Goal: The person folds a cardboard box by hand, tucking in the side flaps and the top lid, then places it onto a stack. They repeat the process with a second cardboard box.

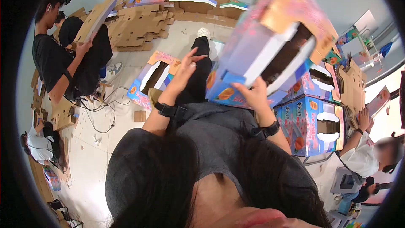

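Observation:
A large printed carton, pink, orange and blue with a long opening in its face, is tilted in front of me at the upper right and slightly blurred. My right hand grips its lower edge, thumb on the blue printed side. My left hand is raised left of the carton, apart from it, with fingers spread and nothing in them. Below that hand, to the left, a similar carton rests low down. More printed cartons are stacked at my right.
Flattened cardboard sheets lie on the floor at the upper left. A person holds a board beside them. Black cables run across the floor. Another person handles a carton piece at the right. A small cardboard block lies near my left arm.

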The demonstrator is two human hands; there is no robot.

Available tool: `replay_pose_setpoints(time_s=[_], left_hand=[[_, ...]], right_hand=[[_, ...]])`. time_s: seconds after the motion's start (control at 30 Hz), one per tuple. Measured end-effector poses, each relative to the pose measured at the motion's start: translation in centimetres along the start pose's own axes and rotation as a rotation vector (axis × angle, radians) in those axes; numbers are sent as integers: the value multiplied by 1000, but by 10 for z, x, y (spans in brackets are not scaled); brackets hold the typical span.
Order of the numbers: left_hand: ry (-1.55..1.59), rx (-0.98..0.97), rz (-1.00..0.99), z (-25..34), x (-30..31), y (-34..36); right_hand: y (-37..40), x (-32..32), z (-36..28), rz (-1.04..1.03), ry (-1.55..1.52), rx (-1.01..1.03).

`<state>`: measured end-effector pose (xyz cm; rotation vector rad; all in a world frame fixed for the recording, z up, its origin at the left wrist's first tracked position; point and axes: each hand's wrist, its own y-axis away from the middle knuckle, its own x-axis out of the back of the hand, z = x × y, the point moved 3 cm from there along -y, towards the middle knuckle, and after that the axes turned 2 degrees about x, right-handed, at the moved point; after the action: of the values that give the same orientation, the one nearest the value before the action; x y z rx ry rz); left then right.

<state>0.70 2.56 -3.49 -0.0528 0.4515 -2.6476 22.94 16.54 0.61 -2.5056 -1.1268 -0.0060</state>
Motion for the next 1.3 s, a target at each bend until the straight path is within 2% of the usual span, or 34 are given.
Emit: replay_pose_setpoints(time_s=[0.03,0.07,0.13,0.17,0.2,0.23,0.33,0.37,0.4,0.43,0.47,0.57,0.67,0.83,0.93,1.0,1.1,1.13,1.3], left_hand=[[-13,5,53,-2,10,2],[16,22,113,-5,19,4],[76,63,235,-14,35,10],[70,77,268,-17,39,12],[65,88,301,-20,43,12],[62,98,335,-22,45,13],[62,121,327,-26,41,11],[30,134,316,-29,42,10],[11,136,312,-30,43,9],[-8,139,308,-31,43,8],[-26,146,302,-32,42,9],[7,176,284,-39,44,7],[-10,192,273,-38,39,7],[31,272,226,-50,37,2],[25,324,232,-55,38,-1],[22,352,246,-60,41,-3],[15,393,269,-69,42,-7],[16,413,274,-65,40,-8],[58,443,268,-73,37,-6]], right_hand=[[-3,12,-18,66,208,98],[-7,25,-16,169,170,128],[-18,56,-35,352,135,58],[-24,68,-52,414,-39,98],[-32,80,-74,499,5,159],[-36,105,-77,575,26,128],[-57,176,-91,750,-12,199],[-59,211,-85,903,40,85],[-61,243,-87,883,49,47],[-66,237,-108,922,-35,122],[-68,289,-96,894,23,47],[-83,356,-89,920,-40,-11],[-91,383,-75,927,-11,-141],[-126,470,27,838,33,-475],[-139,480,60,750,125,-635],[-148,484,87,731,31,-675],[-156,505,124,714,199,-677],[-158,514,128,604,341,-858],[-154,549,153,562,363,-1017]])
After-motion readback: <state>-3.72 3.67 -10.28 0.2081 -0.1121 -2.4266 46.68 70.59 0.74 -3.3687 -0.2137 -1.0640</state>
